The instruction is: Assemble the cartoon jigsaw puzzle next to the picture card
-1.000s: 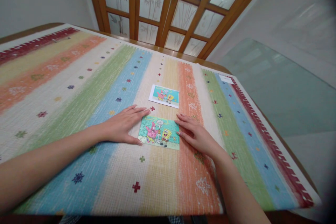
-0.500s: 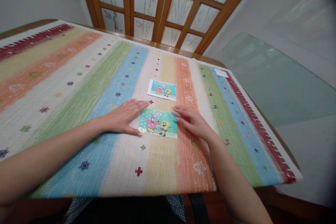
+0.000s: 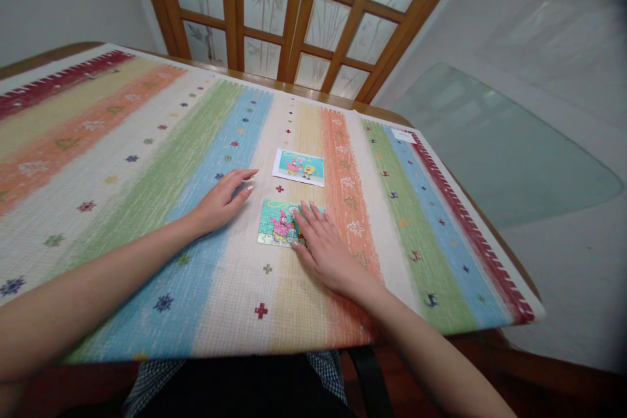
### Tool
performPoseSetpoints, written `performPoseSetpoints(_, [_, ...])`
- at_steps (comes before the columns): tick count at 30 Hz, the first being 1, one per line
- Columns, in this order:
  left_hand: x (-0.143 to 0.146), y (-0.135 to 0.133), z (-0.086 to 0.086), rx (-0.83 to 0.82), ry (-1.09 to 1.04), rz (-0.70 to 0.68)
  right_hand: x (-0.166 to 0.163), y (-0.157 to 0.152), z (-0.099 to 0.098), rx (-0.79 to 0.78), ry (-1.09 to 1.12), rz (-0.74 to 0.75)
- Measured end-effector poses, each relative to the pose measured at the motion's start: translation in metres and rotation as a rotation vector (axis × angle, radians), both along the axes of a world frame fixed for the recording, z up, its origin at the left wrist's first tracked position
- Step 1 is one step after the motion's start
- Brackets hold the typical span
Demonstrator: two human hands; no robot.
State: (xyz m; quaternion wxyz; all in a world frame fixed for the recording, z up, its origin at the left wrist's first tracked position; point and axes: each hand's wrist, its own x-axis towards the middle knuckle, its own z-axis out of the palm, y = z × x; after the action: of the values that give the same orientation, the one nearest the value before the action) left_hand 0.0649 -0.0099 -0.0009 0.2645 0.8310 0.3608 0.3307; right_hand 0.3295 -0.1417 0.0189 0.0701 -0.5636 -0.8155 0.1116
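A jigsaw puzzle (image 3: 275, 222) with its pieces joined, showing a pink starfish figure on a turquoise ground, lies flat on the striped tablecloth. My right hand (image 3: 321, 241) lies flat over its right half, fingers stretched out, and hides that part of the picture. Left of the puzzle and apart from it is my left hand (image 3: 223, 201), thumb and fingers apart, holding nothing. Just beyond the puzzle lies a reference picture card (image 3: 300, 168) with the same cartoon scene and a white border.
The striped tablecloth (image 3: 235, 313) covers the wooden table. A small white paper (image 3: 403, 136) lies near the far right edge. Beyond the table stand wooden doors (image 3: 289, 19) with glass panes. To the right, a pale green glass-like panel (image 3: 509, 144) is against the wall.
My right hand has moved left from the puzzle's right edge onto its surface. My left hand has left the puzzle's left side, moving left and away. The view has shifted slightly.
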Motion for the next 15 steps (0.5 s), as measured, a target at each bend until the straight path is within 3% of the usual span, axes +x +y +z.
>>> performPoseSetpoints(7, [0.001,-0.001,0.001,-0.023,0.008,-0.016,-0.022,0.007,0.009,0.007,-0.069,0.065])
performPoseSetpoints(15, [0.001,-0.003,0.005,-0.019,0.021,-0.015,-0.029,0.009,-0.002,-0.015,-0.079,0.029])
